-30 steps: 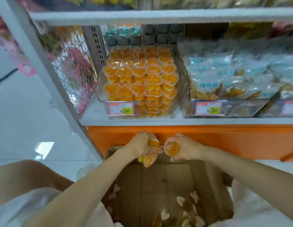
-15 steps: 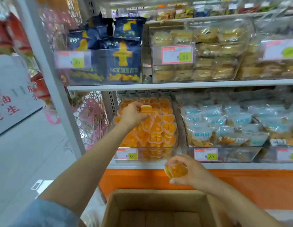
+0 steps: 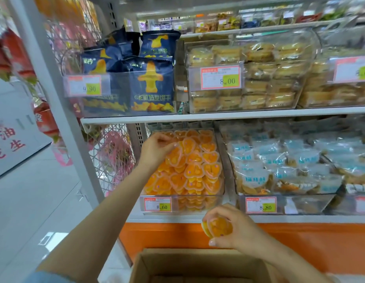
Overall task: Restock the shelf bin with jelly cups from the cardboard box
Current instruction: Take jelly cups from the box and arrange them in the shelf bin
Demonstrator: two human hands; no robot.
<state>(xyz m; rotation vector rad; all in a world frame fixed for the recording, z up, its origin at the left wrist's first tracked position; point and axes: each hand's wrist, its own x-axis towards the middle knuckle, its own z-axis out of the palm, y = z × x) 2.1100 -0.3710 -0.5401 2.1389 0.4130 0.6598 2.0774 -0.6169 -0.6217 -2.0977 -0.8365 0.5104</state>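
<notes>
A clear shelf bin (image 3: 220,160) on the lower shelf is heaped with orange heart-shaped jelly cups (image 3: 195,172). My left hand (image 3: 156,149) reaches into the bin's upper left. Its curled fingers pinch the edge of a jelly cup (image 3: 174,159) lying on the pile. My right hand (image 3: 236,231) hovers below the bin, in front of the orange shelf base. It grips a couple of jelly cups (image 3: 218,228). The open cardboard box (image 3: 198,262) sits directly beneath, and only its top rim shows.
A price label (image 3: 158,204) marked 8.60 fronts the bin. To the right stands a bin of blue-white packets (image 3: 279,166). The shelf above (image 3: 228,115) carries dark blue biscuit bags (image 3: 151,84) and wrapped pastries (image 3: 259,78). A white upright post (image 3: 61,111) and a wire mesh side panel (image 3: 114,158) stand on the left.
My left hand rose from the box to the bin and now sits lower on the pile. My right hand lifted its cups from the box to just under the shelf edge.
</notes>
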